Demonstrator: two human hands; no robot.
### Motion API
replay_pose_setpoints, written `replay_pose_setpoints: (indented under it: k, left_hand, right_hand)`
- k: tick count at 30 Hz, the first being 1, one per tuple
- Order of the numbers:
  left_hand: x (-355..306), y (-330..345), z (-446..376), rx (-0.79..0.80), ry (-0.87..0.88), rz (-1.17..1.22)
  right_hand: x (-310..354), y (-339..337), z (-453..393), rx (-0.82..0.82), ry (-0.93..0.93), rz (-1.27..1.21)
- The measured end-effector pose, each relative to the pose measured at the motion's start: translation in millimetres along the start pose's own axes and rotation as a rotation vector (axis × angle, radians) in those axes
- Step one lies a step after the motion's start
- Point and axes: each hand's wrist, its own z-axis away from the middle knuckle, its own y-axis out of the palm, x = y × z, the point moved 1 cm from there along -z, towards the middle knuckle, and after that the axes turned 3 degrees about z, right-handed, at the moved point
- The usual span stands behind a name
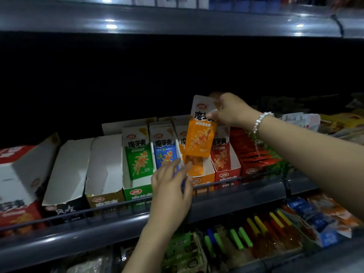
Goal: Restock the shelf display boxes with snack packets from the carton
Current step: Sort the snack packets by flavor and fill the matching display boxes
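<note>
At frame centre, the right hand (230,111) is pinching an orange packet (201,133) by its top, long axis upright, directly above the orange display box (204,177). The left hand (171,186), fingers relaxed, is touching the packets beneath it.

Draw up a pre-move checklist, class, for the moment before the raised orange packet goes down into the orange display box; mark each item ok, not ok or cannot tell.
1. Right hand pinches the orange foil snack packet by its white top: ok.
2. Packet hangs above the orange cardboard display box, matching its colour: ok.
3. Left hand has straight fingers at the box front, touching the orange packet already inside: ok.
4. Room left in the box behind that packet: cannot tell.
5. Neighbouring blue packet and red packet stand upright in their own boxes: ok.
6. Carton within reach: cannot tell, not in view.
</note>
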Motion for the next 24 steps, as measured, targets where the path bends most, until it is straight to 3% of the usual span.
replay_pose_setpoints:
  k: [3, 7, 13, 24]
  left_hand:
    - [4, 5, 2, 0.151, 0.1, -0.118]
    - [13, 10, 5, 0.284, 0.12, -0.321]
    - [16, 11, 8, 0.308, 0.138, -0.363]
    - [18, 16, 15, 0.255, 0.17, -0.524]
  right_hand:
    - [4, 14, -5, 0.014, 0.046, -0.017]
    - [11, 38, -4, 0.078, -0.03, 0.048]
    - [9, 63, 2, 0.078, -0.102, 0.344]
    - [-7, 74, 19, -0.06, -0.156, 0.343]
